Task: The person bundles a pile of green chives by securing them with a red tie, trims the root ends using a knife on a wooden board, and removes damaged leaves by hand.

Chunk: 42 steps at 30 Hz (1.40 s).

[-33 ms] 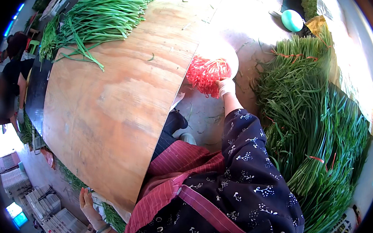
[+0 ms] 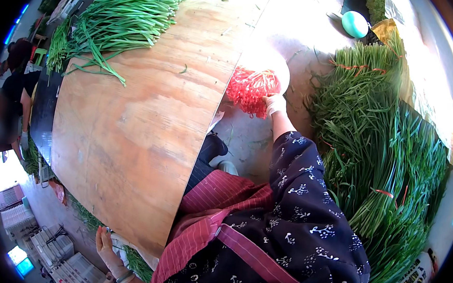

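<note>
My right hand (image 2: 274, 104), in a pale thin glove, reaches out past the edge of the wooden board. Its fingers are closed at the near side of a thick bunch of red plastic ties (image 2: 251, 88). Behind the ties is a round white shape (image 2: 282, 72), washed out by glare. My left hand (image 2: 107, 248) is low at the left, beyond the board's near corner. Its fingers are stretched out, with nothing in them. Loose green garlic-chive-like stalks (image 2: 127, 18) lie in a heap on the far left of the wooden board (image 2: 133, 136).
To my right stands a big pile of long green leafy bundles (image 2: 381, 151), some bound with red ties. A pale green ball-shaped object (image 2: 354, 25) is on the floor at the far right. Another person (image 2: 24, 93) works at the left. Stacked crates (image 2: 56, 250) stand at lower left.
</note>
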{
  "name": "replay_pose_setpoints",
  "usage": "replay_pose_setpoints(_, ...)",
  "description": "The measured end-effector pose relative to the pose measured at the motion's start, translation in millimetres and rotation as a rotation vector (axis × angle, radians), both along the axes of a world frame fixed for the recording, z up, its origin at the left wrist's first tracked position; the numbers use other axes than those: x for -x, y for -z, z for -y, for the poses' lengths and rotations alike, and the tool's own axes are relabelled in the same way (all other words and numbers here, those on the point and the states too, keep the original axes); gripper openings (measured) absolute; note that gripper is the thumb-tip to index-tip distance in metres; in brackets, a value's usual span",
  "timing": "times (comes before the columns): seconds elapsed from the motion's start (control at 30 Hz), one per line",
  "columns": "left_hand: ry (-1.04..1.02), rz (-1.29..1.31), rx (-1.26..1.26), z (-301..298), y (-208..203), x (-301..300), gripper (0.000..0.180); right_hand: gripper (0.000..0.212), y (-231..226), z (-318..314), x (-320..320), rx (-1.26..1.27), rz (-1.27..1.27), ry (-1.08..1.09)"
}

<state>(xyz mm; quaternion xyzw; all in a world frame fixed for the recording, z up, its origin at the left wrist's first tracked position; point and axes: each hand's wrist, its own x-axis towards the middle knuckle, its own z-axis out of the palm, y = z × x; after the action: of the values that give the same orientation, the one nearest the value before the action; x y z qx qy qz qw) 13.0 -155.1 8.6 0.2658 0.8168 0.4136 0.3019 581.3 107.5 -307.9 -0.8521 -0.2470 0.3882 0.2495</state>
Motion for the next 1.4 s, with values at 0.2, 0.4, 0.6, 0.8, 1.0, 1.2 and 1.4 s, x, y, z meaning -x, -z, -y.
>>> replay_pose_setpoints(0.2,0.044,0.015,-0.026,-25.4,6.1,-2.5,0.035,0.018,-2.1,4.9,-24.7,-0.128,0.052,0.004)
replay_pose_setpoints(0.4,0.042,0.025,-0.068,-20.2,8.8,-1.7,0.034,0.021,-47.8,6.1,-33.8,-0.329,-0.215,0.182)
replay_pose_setpoints(0.6,0.064,0.034,-0.113,-10.8,15.1,7.9,0.034,0.016,-80.4,-7.3,-43.5,-0.339,-0.297,0.159)
replay_pose_setpoints(0.8,0.033,0.05,-0.168,-1.4,18.5,15.2,0.032,0.013,-148.7,-18.4,-37.5,-0.467,-0.362,0.094)
replay_pose_setpoints(1.0,0.015,-0.065,-0.194,5.2,11.6,18.7,0.03,0.009,-303.7,-26.2,46.7,-0.979,0.515,-0.28)
replay_pose_setpoints(1.2,-0.01,-0.073,-0.225,18.4,12.2,22.2,0.03,0.004,-333.6,9.8,202.3,-0.989,1.1,-0.786)
replay_pose_setpoints(1.4,-0.007,-0.073,-0.236,40.5,13.5,37.9,0.031,0.022,-298.2,49.1,310.2,-0.716,1.118,-1.243)
